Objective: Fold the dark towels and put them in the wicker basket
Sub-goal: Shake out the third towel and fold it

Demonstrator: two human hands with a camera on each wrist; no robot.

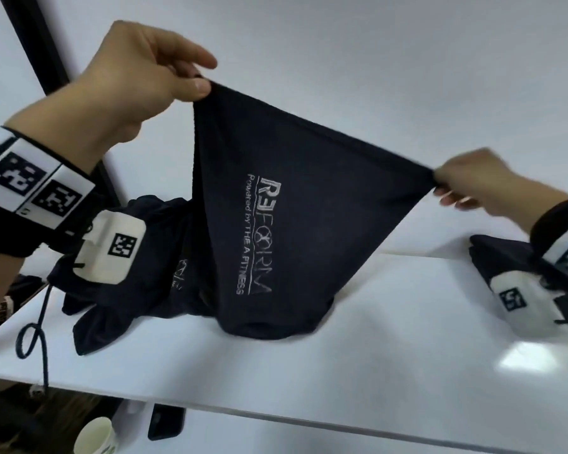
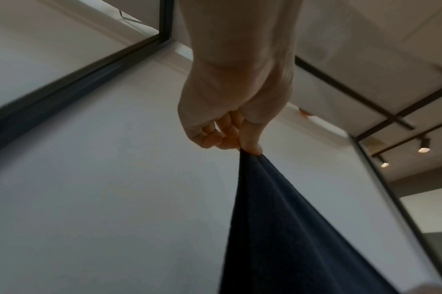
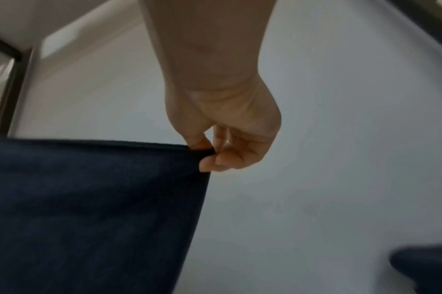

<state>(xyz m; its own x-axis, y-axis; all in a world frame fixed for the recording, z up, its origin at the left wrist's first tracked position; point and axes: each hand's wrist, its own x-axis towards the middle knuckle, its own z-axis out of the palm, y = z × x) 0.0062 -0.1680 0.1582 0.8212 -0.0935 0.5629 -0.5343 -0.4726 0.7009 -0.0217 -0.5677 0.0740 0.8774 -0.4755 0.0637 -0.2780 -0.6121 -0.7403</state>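
Two hands (image 1: 135,77) (image 1: 469,181) pinch towel (image 1: 292,204) corners — top edge slopes rightward-down.

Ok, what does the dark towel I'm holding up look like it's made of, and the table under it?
Towel: soft navy fabric, probably terry or microfibre; matte, fuzzy nap, drapes limply, pale printed logo. Table: smooth white glossy top, likely laminate or painted board, since it reflects light; the core is not visible.

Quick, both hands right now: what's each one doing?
Left hand: pinching one top corner of the dark towel, held up.
Right hand: pinching the other top corner of that towel.
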